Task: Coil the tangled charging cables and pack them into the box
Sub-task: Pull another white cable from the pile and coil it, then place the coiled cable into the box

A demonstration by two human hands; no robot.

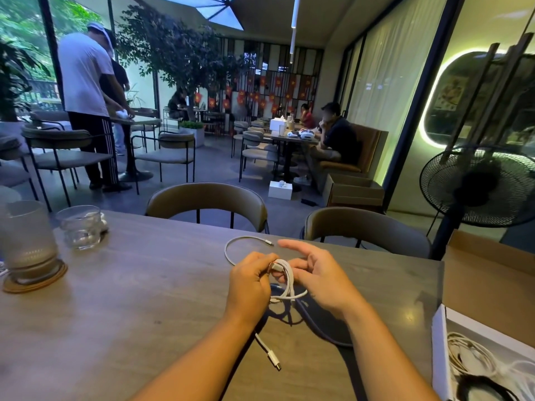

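Note:
Both hands meet over the middle of the wooden table (144,299). My left hand (250,285) grips a bundle of white charging cable (285,277) near one plug. My right hand (315,273) holds the same bundle with curled lower fingers, while its index finger points left. A loose end with a white plug (273,358) trails on the table below my left wrist. A second pale cable (240,246) lies in an arc just beyond the hands. A dark cable (318,328) runs under my right forearm. The white box (440,351) at the lower right holds coiled cables.
A tall frosted glass (27,241) on a coaster and a short clear glass (81,227) stand at the table's left. A brown cardboard box (489,273) sits at the right edge. Two chairs (207,202) face the far side; a black fan (480,189) stands right.

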